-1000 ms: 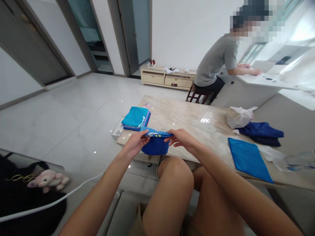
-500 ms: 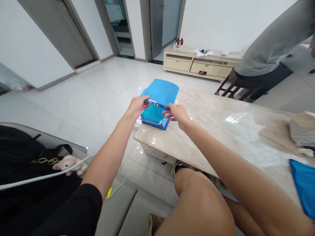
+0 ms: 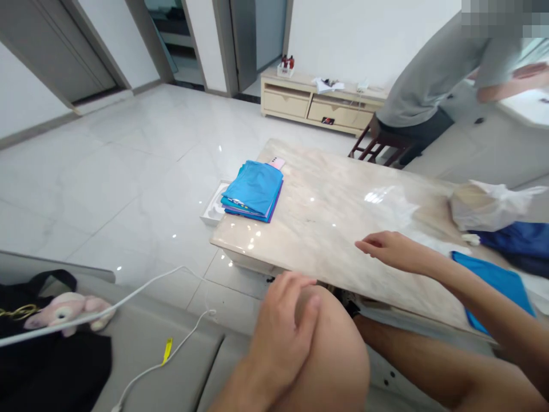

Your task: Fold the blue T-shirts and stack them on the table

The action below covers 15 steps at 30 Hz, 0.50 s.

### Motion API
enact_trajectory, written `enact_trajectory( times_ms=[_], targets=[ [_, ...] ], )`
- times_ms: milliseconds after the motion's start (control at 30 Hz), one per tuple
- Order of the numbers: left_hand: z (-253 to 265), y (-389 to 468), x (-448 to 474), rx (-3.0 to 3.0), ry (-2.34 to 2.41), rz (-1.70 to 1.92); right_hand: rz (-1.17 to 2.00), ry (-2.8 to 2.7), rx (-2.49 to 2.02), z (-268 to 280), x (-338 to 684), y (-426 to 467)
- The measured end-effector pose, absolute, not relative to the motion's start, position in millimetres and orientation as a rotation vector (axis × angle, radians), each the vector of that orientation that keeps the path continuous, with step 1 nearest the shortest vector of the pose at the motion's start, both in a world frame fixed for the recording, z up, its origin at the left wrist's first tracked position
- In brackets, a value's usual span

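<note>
Through my feed, I have the left hand [image 3: 283,329] loosely spread and empty, resting on the knee [image 3: 337,337]; the right hand [image 3: 388,250], half-curled, seemingly empty, hovers over the table [image 3: 326,223]. Folded clothes [image 3: 256,186] lie near its left end, probably stacked flat for steadiness.

This place seems to be a home, most probably its living room. A grey sofa [image 3: 146,329], with a pink soft toy [image 3: 71,313] on it, stands beside a long, shiny low table [image 3: 330,229] that bears a pile of folded cloths [image 3: 255,186], and along the white wall [image 3: 364,34] there is a cream cabinet [image 3: 283,105] with drawers. The floor [image 3: 141,137] has glossy pale tiles, and a grey door [image 3: 64,46] and an open doorway [image 3: 182,63] give the look of family rooms.
</note>
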State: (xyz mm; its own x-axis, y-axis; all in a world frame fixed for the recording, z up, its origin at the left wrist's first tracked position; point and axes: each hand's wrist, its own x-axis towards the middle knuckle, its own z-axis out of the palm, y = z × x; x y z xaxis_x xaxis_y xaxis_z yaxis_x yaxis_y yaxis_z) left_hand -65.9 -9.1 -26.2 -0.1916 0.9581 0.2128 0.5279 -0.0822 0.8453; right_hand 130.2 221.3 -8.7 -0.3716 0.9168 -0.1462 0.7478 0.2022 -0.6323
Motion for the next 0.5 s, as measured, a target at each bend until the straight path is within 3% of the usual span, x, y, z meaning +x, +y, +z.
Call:
enact_trajectory(
  times_ms=[100,267,333,500],
  targets=[
    [-12,-28,-30,1.914,1.655,1.194,0.547,-2.187,-1.600,13,181,172],
    [-31,-30,-15,2.246,1.728,1.175,0.006,-1.976,-1.743,14,288,47],
    [-35,-24,-15,2.284,1.718,1.128,-0.028,-1.859,-1.783,-9,308,-5],
    [-19,-17,-10,2.298,1.808,1.048,0.226,-1.662,-1.778,-69,280,-67]
  ],
)
